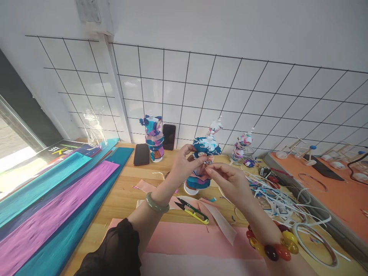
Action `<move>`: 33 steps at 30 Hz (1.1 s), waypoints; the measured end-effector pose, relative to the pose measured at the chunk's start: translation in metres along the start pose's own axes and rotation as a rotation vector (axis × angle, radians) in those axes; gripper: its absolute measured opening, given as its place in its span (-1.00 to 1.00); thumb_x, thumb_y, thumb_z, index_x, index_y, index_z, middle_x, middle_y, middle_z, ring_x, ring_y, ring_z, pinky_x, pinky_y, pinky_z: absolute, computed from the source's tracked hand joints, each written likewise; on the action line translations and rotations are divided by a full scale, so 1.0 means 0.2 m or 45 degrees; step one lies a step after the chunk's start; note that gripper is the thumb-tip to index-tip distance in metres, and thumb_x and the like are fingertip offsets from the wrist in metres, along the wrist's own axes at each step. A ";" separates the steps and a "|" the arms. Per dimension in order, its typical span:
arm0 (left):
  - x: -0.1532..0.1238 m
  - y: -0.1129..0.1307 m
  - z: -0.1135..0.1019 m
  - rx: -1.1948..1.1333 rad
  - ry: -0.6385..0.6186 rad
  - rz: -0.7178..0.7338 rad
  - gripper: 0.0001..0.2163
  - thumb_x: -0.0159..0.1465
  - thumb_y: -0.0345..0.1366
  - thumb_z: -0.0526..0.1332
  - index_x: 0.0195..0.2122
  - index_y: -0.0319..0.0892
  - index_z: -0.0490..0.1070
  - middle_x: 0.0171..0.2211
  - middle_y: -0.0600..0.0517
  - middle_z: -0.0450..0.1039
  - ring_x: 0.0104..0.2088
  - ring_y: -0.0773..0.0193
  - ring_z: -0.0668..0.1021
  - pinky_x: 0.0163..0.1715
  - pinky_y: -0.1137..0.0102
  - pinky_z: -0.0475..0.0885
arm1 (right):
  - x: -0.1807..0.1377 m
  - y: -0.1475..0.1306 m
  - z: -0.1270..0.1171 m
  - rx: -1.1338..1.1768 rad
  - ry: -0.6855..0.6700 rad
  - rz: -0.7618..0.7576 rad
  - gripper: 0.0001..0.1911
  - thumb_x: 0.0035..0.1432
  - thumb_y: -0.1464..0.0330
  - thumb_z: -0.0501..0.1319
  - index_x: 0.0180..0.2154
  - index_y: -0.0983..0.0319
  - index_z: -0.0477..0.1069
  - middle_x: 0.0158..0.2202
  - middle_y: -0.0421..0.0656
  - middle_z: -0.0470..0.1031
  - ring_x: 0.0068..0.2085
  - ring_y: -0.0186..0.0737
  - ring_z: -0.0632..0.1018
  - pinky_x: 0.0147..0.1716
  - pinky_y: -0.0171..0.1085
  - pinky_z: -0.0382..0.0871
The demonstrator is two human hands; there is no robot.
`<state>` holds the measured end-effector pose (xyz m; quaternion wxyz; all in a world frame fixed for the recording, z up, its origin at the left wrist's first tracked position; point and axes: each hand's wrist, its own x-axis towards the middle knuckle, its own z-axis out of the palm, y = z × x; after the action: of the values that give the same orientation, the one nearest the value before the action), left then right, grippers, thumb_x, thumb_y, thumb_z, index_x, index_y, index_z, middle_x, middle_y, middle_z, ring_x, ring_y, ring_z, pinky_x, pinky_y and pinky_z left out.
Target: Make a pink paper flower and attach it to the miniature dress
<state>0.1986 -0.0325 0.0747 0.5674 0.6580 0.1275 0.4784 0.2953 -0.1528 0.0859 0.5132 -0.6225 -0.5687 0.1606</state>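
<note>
A small dress form (198,181) in crinkled paper stands upright on a white base, with a teal and white pointed ruffle on top and pink and blue layers below. From its left side my left hand (186,165) reaches in, thumb and fingers closed on its front at the waist. My right hand (228,180) pinches at the same spot from the right; what lies between those fingertips is too small to make out. Below the form, thread snips (192,212) with yellow and dark handles lie on peach paper strips (220,220).
Teal and purple paper sheets (69,197) cover the left side. Other dressed forms (155,138) stand along the gridded wall, near two phones (142,154). White strips (276,197) tangle at right, beside an orange tray (345,195). Pink paper (184,239) lies in front.
</note>
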 end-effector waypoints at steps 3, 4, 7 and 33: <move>0.00 0.00 0.00 -0.006 -0.006 -0.003 -0.79 0.00 -0.29 0.32 -0.37 -0.19 0.32 -0.36 0.04 0.41 -0.26 0.30 0.49 -0.19 0.38 0.36 | 0.00 0.02 0.01 0.048 0.088 -0.019 -0.85 0.09 0.28 0.19 -0.34 0.18 0.49 -0.40 -0.18 0.56 -0.37 -0.21 0.57 -0.34 -0.20 0.49; 0.00 0.00 0.00 -0.007 -0.003 -0.004 -0.78 0.00 -0.29 0.32 -0.37 -0.19 0.32 -0.36 0.04 0.41 -0.27 0.30 0.49 -0.19 0.38 0.36 | 0.00 0.02 0.02 0.075 0.128 -0.021 -0.86 0.08 0.29 0.20 -0.33 0.18 0.49 -0.41 -0.19 0.56 -0.39 -0.22 0.57 -0.35 -0.20 0.49; 0.00 0.01 0.01 -0.011 -0.002 -0.003 -0.79 0.01 -0.30 0.31 -0.36 -0.19 0.32 -0.35 0.03 0.41 -0.26 0.29 0.50 -0.19 0.37 0.36 | 0.00 0.02 0.03 0.212 0.215 0.006 -0.87 0.06 0.31 0.22 -0.30 0.15 0.49 -0.45 -0.22 0.56 -0.45 -0.25 0.57 -0.39 -0.20 0.51; -0.01 -0.03 0.00 -0.019 -0.083 0.024 -0.76 0.07 -0.25 0.29 -0.30 -0.20 0.29 -0.31 0.04 0.39 -0.30 0.34 0.48 -0.25 0.43 0.36 | 0.04 0.05 0.02 0.047 0.379 -0.026 -0.83 0.07 0.31 0.21 -0.28 0.22 0.49 -0.37 -0.14 0.59 -0.34 -0.22 0.57 -0.32 -0.23 0.48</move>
<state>0.1993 -0.0312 0.0681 0.5716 0.6701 0.0991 0.4631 0.3002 -0.1425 0.0781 0.6048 -0.6240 -0.4896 0.0720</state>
